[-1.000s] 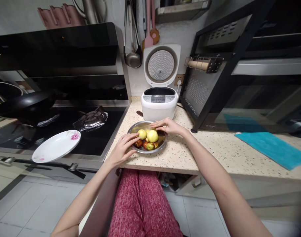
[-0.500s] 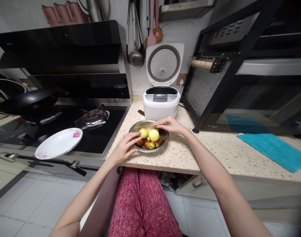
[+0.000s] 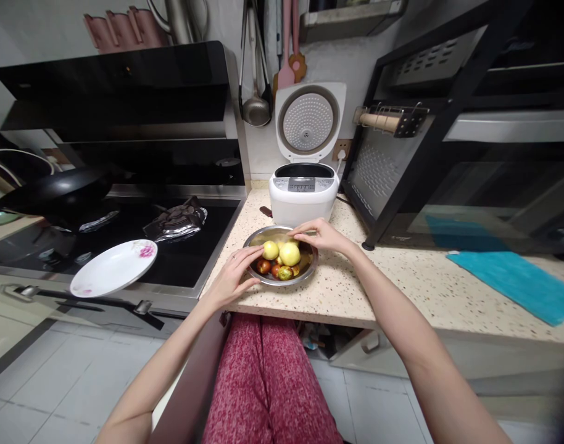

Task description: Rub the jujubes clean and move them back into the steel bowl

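A shallow metal bowl [image 3: 301, 275] sits on the speckled counter, with yellow-green round fruits [image 3: 290, 254] and several smaller reddish-brown jujubes [image 3: 263, 266] inside. My left hand [image 3: 236, 271] clasps the bowl's left side, its fingers reaching over the rim and its thumb at the near edge. Across the far right rim lie the fingers of my right hand [image 3: 319, 236], holding that side. Both hands touch the bowl, and part of its rim is hidden under them. Right behind it stands a white rice cooker [image 3: 303, 203] with its lid raised.
To the left, an oval white plate with pink flowers [image 3: 115, 268] overhangs the front edge of the black gas stove [image 3: 212, 240]. A black wok [image 3: 55, 191] is farther left. A turquoise cloth [image 3: 513, 283] and a dark rack with an oven [image 3: 495, 197] are on the right.
The whole view has shifted slightly, moving things a little to the right. Both hands keep their places at the bowl, and the left fingertips show slightly less over the fruit.
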`<move>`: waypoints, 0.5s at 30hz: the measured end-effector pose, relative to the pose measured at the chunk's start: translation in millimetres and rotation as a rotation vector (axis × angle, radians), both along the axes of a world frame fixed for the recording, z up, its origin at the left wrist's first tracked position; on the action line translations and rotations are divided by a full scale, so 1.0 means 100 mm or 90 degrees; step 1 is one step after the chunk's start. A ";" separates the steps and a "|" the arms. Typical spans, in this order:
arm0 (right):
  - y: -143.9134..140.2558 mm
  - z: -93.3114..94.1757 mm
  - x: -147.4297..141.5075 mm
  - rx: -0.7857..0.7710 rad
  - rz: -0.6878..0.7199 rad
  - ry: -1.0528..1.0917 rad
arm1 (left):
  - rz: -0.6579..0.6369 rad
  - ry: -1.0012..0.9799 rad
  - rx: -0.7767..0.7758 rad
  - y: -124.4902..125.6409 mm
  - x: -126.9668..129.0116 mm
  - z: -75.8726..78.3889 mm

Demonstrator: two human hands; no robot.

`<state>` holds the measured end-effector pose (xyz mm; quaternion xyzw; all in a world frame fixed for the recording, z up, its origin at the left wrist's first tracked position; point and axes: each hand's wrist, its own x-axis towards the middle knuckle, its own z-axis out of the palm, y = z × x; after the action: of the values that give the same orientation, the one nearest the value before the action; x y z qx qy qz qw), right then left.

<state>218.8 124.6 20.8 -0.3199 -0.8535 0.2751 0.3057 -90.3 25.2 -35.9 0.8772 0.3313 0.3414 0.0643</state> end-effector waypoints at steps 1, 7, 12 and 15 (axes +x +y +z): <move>0.01 0.00 0.01 0.015 -0.015 -0.006 | -0.001 0.000 -0.002 0.00 0.00 0.00; 0.02 0.07 0.12 0.098 -0.114 -0.108 | -0.009 0.001 -0.003 0.00 0.01 0.00; -0.03 0.15 0.25 -0.034 -0.109 -0.144 | -0.005 0.002 0.006 0.00 0.01 0.00; -0.04 0.11 0.25 -0.255 -0.148 -0.155 | -0.003 0.001 0.007 0.00 0.02 0.01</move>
<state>243.5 120.3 31.4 -0.5005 -0.7700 0.3614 0.1609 -88.7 25.0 -35.4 0.8787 0.3272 0.3424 0.0597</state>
